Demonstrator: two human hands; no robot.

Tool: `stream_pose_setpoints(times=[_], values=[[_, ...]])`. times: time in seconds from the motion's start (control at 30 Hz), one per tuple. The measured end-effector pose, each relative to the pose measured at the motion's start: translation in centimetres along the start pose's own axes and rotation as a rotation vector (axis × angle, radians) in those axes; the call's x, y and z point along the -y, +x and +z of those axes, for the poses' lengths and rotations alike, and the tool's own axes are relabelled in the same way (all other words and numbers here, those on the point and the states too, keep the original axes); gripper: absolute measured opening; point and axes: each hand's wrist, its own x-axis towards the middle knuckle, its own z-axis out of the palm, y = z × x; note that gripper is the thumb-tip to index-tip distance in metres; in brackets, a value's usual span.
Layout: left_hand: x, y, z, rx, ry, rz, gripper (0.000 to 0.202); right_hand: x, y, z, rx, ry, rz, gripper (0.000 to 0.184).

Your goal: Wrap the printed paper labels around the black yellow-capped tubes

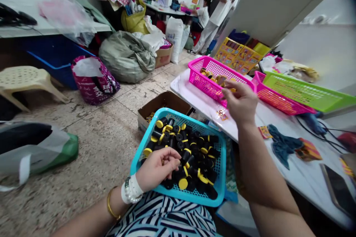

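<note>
A blue basket (144, 146) rests on my lap, full of several black and yellow plastic pieces (194, 155). My left hand (157, 168) lies in its near left corner with the fingers curled onto the pieces. My right hand (240, 100) is raised over the white table (300, 170), next to the front edge of a pink basket (207, 81) that holds small yellow items. Its fingers are bent together near the basket's rim; I cannot make out what they hold.
A second pink basket (275, 100) and a green basket (306, 92) sit further right on the table, with a dark cloth (282, 144), small packets and a phone (338, 189). A cardboard box (161, 105) stands on the floor. Bags, a stool and two people are behind.
</note>
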Motion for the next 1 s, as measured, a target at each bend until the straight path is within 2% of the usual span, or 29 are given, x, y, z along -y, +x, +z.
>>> stream_pose_setpoints(times=[0.03,0.1,0.17,0.27,0.4,0.47,0.57,0.7,0.8,0.9,1.0], values=[[0.2,-0.3,-0.1,-0.003,0.023,-0.015,0.034,0.6,-1.8,0.9,0.087,-0.008,-0.022,0.023],[0.4,-0.6,-0.5,0.002,0.035,-0.048,0.033,1.9,-6.1,2.6,0.35,-0.042,-0.085,0.016],[0.4,-0.8,-0.9,0.024,0.04,-0.064,0.033,2.9,-9.8,3.8,0.498,-0.12,-0.131,0.016],[0.3,-0.8,-1.6,0.025,0.032,-0.043,0.035,3.5,-13.5,4.2,0.55,-0.117,-0.097,0.018],[0.2,-0.4,-1.9,0.021,-0.026,-0.02,0.038,3.0,-16.2,3.1,0.645,-0.112,-0.027,0.018],[0.1,-0.2,-1.8,-0.006,-0.075,-0.005,0.036,2.7,-17.3,2.5,0.619,-0.138,0.027,0.018],[-0.3,0.1,-1.8,-0.102,-0.241,0.01,0.033,2.8,-18.3,1.4,0.574,-0.047,0.12,0.017],[-1.1,0.2,-2.3,-0.226,-0.51,0.05,0.028,3.5,-18.3,0.0,0.571,0.049,0.124,0.016],[-1.8,0.2,-2.7,-0.278,-0.577,0.117,0.021,3.7,-17.5,-0.6,0.423,0.067,0.185,0.016],[-2.3,0.2,-3.0,-0.354,-0.516,0.21,0.017,3.7,-16.2,-1.0,0.247,0.098,0.276,0.017],[-2.7,0.2,-3.2,-0.396,-0.447,0.26,0.014,3.6,-14.4,-1.9,0.092,0.127,0.289,0.015]])
